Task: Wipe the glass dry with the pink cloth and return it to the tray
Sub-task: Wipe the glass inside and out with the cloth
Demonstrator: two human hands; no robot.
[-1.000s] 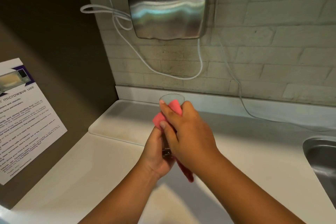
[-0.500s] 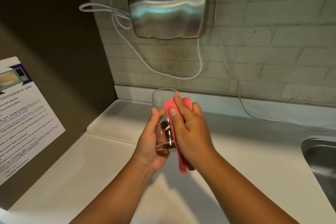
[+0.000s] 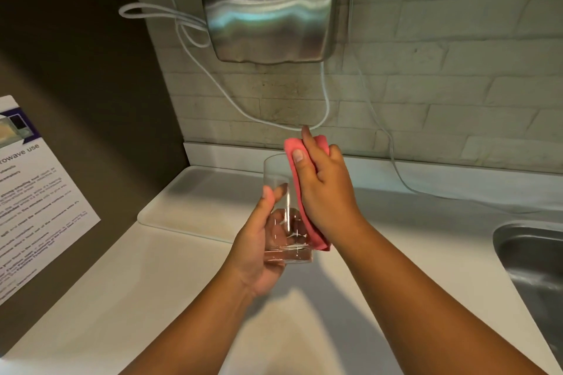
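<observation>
My left hand (image 3: 259, 250) holds a clear drinking glass (image 3: 278, 192) upright above the counter, gripping its lower half from the left. My right hand (image 3: 324, 192) presses a pink cloth (image 3: 294, 149) against the glass's right side, from the rim down to near the base. The cloth's lower end shows under my palm. A flat white tray (image 3: 195, 207) lies on the counter behind and left of the glass, with nothing on it.
A steel hand dryer (image 3: 271, 9) hangs on the brick wall above, with white cables (image 3: 231, 100) looping below it. A steel sink (image 3: 536, 259) sits at the right edge. A printed microwave notice (image 3: 33, 192) leans on the dark left wall.
The glass has come into clearer view in my left hand, tilted more upright. My right hand with the cloth has slid from covering the glass over to its right side.
</observation>
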